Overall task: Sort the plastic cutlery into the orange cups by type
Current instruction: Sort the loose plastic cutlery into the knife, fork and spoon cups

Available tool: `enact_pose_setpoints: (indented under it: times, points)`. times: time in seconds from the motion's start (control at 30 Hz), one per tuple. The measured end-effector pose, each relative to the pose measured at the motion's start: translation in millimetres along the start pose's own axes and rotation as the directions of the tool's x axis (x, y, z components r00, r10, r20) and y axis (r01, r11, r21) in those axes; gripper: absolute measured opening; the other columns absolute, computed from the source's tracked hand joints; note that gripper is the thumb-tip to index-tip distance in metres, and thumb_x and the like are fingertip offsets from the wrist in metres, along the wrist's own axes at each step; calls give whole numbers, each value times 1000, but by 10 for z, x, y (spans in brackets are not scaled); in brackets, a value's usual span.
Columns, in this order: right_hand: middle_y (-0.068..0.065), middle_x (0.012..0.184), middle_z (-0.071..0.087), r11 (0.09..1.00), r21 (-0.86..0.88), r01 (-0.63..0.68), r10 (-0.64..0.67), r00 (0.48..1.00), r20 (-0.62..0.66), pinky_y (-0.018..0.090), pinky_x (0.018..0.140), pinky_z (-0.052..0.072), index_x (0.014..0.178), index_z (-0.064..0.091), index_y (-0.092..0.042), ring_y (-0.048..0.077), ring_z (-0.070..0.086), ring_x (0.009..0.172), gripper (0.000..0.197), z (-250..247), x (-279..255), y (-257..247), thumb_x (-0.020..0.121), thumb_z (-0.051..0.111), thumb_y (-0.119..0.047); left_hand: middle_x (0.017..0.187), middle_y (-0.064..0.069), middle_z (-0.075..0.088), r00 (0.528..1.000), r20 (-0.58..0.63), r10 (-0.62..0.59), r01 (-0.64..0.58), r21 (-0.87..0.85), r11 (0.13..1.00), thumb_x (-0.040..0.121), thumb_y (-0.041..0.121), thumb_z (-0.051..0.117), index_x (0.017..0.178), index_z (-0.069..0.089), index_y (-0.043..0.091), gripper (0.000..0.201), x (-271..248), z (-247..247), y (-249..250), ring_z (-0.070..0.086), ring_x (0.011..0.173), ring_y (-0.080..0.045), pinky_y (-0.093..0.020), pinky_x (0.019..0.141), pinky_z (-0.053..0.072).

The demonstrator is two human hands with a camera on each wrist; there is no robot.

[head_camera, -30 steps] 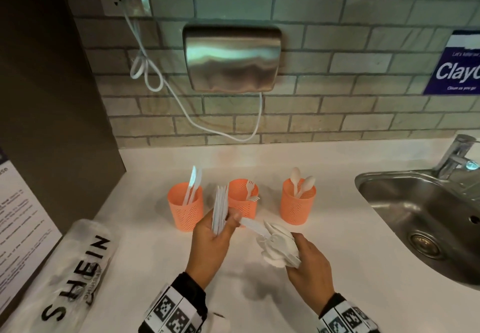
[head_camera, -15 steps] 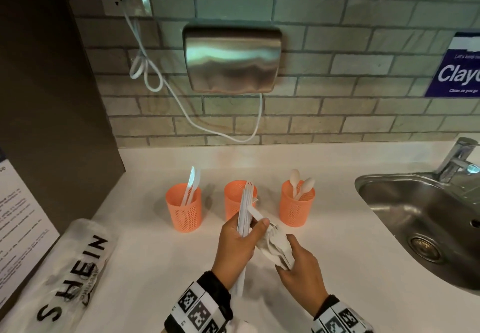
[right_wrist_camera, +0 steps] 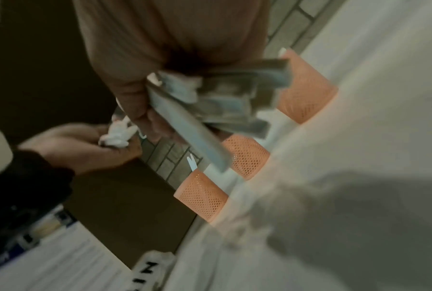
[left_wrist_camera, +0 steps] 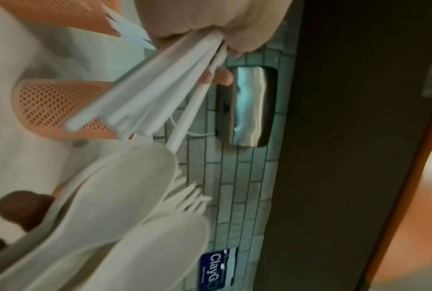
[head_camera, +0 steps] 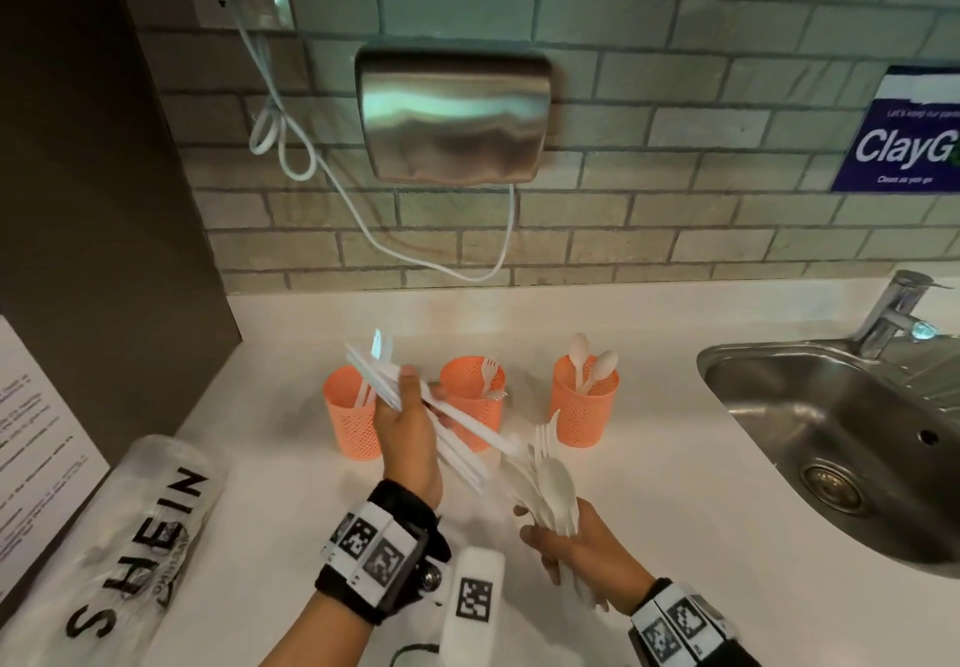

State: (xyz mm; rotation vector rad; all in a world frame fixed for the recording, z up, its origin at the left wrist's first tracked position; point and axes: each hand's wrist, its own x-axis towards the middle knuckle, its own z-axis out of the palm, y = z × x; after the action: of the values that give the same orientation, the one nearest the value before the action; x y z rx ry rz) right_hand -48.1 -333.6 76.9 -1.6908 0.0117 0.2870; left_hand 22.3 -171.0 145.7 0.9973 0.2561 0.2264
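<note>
Left hand (head_camera: 410, 432) gripping fanned knives (head_camera: 441, 432), right hand (head_camera: 571, 547) clutching spoons and forks (head_camera: 553, 484); loose knives could slip onto surface (head_camera: 675, 510), missing left cup (head_camera: 349, 419).

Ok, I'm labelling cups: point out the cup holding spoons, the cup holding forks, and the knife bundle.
Spoon cup (head_camera: 581, 419), head view, mesh front wall.
Fork cup (head_camera: 475, 409), head view, mesh front wall.
Knife bundle (head_camera: 457, 445), head view, handles below the left hand (head_camera: 408, 432).

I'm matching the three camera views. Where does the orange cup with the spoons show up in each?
Head: the spoon cup stands rightmost of the three, nearest the sink.
Left wrist: cups show at upper left, but which one holds the spoons cannot be told.
Right wrist: upper right, the farthest cup in the row.
Shared landmark: the knife cup, at the row's other end.
</note>
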Motion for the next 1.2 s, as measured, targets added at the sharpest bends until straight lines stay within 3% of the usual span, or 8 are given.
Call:
enact_pose_setpoints:
  times: [0.2, 0.33, 0.53, 0.7, 0.83, 0.93, 1.1, 1.2]
  points:
    - [-2, 49, 37, 817, 485, -311, 175, 936, 306, 22, 42, 35, 98, 58, -11, 10, 35, 38, 40, -35, -4, -19, 60, 67, -20, 46, 8, 55, 983, -70, -172, 158, -172, 972, 99, 26, 39, 93, 56, 23, 18, 120, -216, -35, 54, 56, -10, -23, 52, 46]
    - [-3, 50, 40, 747, 551, -371, 118, 891, 439, 18, 35, 34, 100, 56, -10, 7, 34, 35, 45, -59, 17, -37, 59, 72, -18, 64, -2, 45, 970, -98, -221, 193, -239, 952, 100, 28, 36, 81, 47, 18, 25, 126, -301, -74, 53, 51, -13, -33, 67, 48]
    - [-2, 52, 46, 655, 607, -450, 28, 817, 576, 17, 33, 36, 96, 65, -9, 6, 39, 35, 33, -49, 77, -20, 65, 73, -17, 68, -3, 42, 960, -146, -238, 184, -313, 932, 100, 26, 37, 81, 48, 14, 25, 194, -364, -10, 47, 55, -15, -28, 60, 47]
    - [-1, 54, 47, 675, 578, -459, 56, 813, 580, 17, 35, 37, 95, 56, -10, 7, 40, 37, 37, 16, 83, 7, 65, 74, -18, 66, -2, 40, 967, -131, -220, 188, -224, 956, 97, 8, 42, 79, 48, 12, 19, 260, -426, 23, 40, 56, -12, -23, 58, 42]
    - [-4, 53, 44, 722, 538, -435, 76, 823, 563, 17, 38, 37, 94, 52, -14, 6, 39, 39, 35, 29, 90, 19, 66, 73, -18, 60, 1, 57, 982, -99, -162, 133, -252, 959, 98, 11, 41, 82, 49, 12, 18, 296, -424, 66, 51, 53, -9, -21, 55, 48]
    - [-4, 50, 41, 668, 596, -446, 99, 847, 523, 19, 36, 38, 88, 54, -13, 7, 38, 38, 31, 25, 117, 8, 64, 74, -12, 51, 5, 64, 993, -92, -78, 50, -266, 963, 100, 15, 37, 98, 49, 12, 12, 277, -409, 92, 63, 49, -9, -25, 51, 54]
    - [-2, 46, 38, 529, 729, -434, 195, 898, 393, 20, 32, 38, 71, 56, -11, 9, 38, 35, 36, 92, 262, -3, 49, 84, -10, 44, 10, 43, 980, 0, 197, -197, -25, 980, 98, 15, 41, 93, 49, 20, 11, 39, -187, 16, 41, 38, -5, -19, 44, 43]
    - [-2, 44, 37, 493, 763, -419, 268, 907, 325, 19, 32, 37, 67, 52, -11, 9, 37, 34, 22, 176, 336, -32, 62, 74, -7, 45, 9, 44, 964, 110, 241, -249, 58, 967, 97, 12, 42, 88, 54, 19, 17, -123, -13, -55, 42, 41, -3, -16, 47, 43]
